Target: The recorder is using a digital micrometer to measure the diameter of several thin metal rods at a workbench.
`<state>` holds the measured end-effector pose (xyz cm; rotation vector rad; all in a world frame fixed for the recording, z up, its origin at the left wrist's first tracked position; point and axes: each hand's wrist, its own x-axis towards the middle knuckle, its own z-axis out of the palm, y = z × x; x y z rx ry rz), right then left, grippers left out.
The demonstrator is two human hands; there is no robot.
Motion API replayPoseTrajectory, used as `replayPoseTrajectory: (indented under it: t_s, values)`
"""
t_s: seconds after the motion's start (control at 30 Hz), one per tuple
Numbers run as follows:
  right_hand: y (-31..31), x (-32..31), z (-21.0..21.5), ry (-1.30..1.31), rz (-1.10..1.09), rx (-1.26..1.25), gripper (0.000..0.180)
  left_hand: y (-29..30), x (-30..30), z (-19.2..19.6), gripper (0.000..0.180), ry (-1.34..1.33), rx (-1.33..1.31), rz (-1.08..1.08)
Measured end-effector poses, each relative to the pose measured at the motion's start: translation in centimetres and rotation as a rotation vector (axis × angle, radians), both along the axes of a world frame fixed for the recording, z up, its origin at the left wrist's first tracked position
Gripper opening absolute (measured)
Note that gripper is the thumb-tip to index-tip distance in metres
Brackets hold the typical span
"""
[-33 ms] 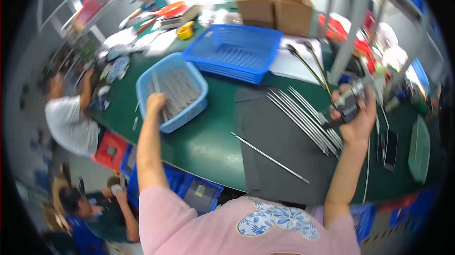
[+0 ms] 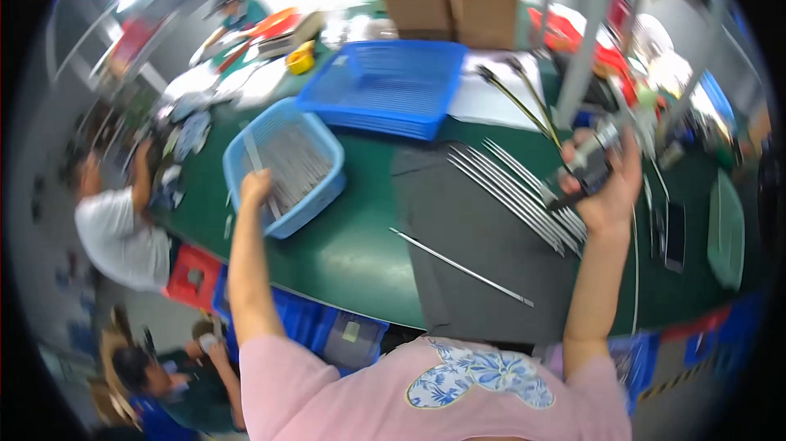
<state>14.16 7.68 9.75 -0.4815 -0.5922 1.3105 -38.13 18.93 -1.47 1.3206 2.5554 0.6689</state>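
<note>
My left hand (image 2: 256, 186) is closed round a thin metal rod (image 2: 251, 149) over the near left side of a light blue plastic basket (image 2: 309, 213). Many similar rods (image 2: 296, 164) lie inside this basket. On the right, my right hand (image 2: 610, 191) is raised above the table, its fingers wrapped round a micrometer (image 2: 591, 164) with a dark body and a silver barrel. Below it, a row of several silver rods (image 2: 512, 199) lies on a dark grey mat (image 2: 467, 285). One more rod (image 2: 458, 266) lies apart, nearer to me.
A stack of blue baskets (image 2: 381, 89) stands behind on the green table (image 2: 360, 253). Cardboard boxes (image 2: 483, 15) sit at the back, and a grey metal post (image 2: 585, 48) rises at the right. A phone (image 2: 674, 236) lies far right. Other people work on the left.
The whole view has shifted slightly. Relative to the basket and the mat, both hands stay nearly where they were, still holding the rod and the micrometer.
</note>
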Motion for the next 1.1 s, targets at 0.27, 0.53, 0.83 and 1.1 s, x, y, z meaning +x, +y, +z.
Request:
replayPoseTrajectory:
  t_s: [0.27, 0.53, 0.83, 1.1]
  values:
    - [0.9, 2.3, -0.6, 0.041, 0.153, 0.02, 0.066, -3.9, 2.4, 4.6, 0.04, -0.408, -0.071, -0.214]
    - [-0.3, 1.2, -0.7, 0.026, 0.335, 0.088, 0.044, -5.5, 10.8, 11.0, 0.038, -0.87, 0.516, -0.444]
    - [-2.3, -0.5, 0.1, 0.035, 0.25, 0.015, 0.055, -7.8, 30.4, 11.2, 0.032, -1.809, 0.581, -1.037]
    - [-2.4, -0.8, 1.2, -0.019, 0.164, -0.121, 0.059, -8.4, 33.5, 9.1, 0.034, -1.926, 0.524, -1.088]
